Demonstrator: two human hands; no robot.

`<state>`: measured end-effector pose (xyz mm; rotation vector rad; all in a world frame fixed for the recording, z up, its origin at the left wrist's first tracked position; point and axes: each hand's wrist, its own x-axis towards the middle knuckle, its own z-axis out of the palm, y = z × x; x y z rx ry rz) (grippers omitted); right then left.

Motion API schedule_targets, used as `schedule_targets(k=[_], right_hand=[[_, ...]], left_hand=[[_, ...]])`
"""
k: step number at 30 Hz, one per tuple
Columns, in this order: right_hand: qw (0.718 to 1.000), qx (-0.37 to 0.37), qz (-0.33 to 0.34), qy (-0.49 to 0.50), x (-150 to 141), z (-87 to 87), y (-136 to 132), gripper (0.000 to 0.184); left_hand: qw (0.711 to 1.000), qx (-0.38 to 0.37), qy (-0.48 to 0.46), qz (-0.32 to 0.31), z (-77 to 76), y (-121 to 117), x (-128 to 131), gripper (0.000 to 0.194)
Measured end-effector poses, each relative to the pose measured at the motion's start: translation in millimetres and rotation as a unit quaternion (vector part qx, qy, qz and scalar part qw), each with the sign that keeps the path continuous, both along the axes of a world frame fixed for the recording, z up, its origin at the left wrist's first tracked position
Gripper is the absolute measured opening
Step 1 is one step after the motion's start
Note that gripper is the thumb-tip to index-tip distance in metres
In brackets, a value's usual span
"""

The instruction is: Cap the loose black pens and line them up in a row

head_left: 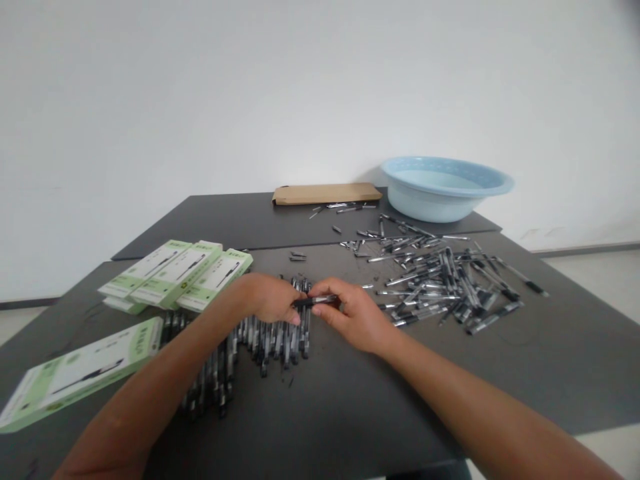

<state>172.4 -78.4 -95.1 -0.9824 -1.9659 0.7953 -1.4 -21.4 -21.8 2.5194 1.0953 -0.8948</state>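
Between my two hands a black and clear pen (316, 301) lies level above the table. My left hand (274, 297) is closed on its dark end, with thumb and fingers pinched together. The clear end is gripped by the thumb and fingers of my right hand (350, 311). Right beneath and beside my left hand, capped pens (280, 343) lie side by side in a row. More pens (215, 377) are lined up closer to me, partly hidden by my left forearm.
A loose heap of pens (450, 283) spreads to the right, with small pen parts (355, 247) behind. Green and white pen boxes (175, 270) are stacked at left; another box (85, 370) lies nearer. A cardboard piece (327, 193) and a blue basin (445, 190) stand at the back.
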Motion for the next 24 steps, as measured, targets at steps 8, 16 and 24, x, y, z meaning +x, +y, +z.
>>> schedule_targets(k=[8,16,24], right_hand=[[0.998,0.026,-0.027,-0.046,1,2.2,-1,0.009],[0.997,0.019,-0.010,-0.070,9,16.0,-3,0.007],[0.998,-0.008,0.019,-0.056,16,26.4,-4,0.007]], left_hand=[[1.000,-0.013,0.017,-0.016,3.9,-3,3,0.042],[0.994,-0.098,-0.041,0.030,2.4,0,-2,0.026],[0.990,-0.122,-0.058,0.042,0.1,-2,-1,0.028]])
